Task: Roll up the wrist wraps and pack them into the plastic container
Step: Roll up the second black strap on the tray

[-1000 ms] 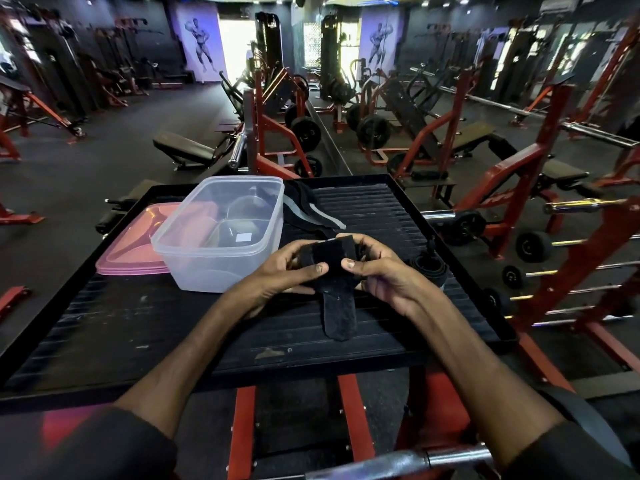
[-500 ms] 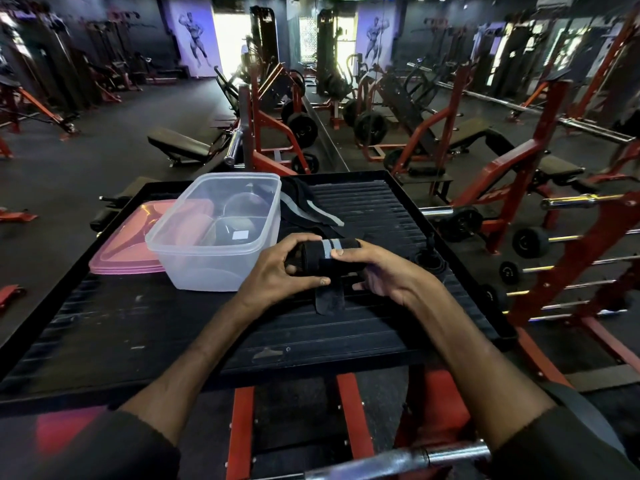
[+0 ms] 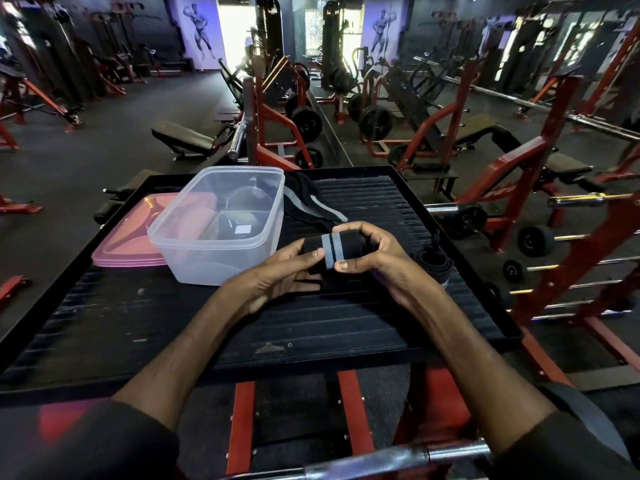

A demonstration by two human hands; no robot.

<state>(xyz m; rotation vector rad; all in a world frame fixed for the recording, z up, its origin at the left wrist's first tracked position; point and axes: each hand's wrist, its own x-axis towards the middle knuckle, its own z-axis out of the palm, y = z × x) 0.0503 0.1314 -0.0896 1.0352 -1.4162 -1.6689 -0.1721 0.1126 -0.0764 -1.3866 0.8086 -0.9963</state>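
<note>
hands: left (image 3: 277,271) + right (image 3: 374,258) grip cylindrical fabric wrist wrap (image 3: 332,251) | 2 grey stripes

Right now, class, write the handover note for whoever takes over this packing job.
Left hand and right hand: both grip the nearly rolled wrist wrap, its short tail hanging below.
Plastic container: open on the black tray, pink lid beside it. Its contents are unclear.
Another rolled wrap lies right of the hands; an unrolled wrap lies behind the container.
Left: finish this roll, roll the loose one, pack them.
</note>
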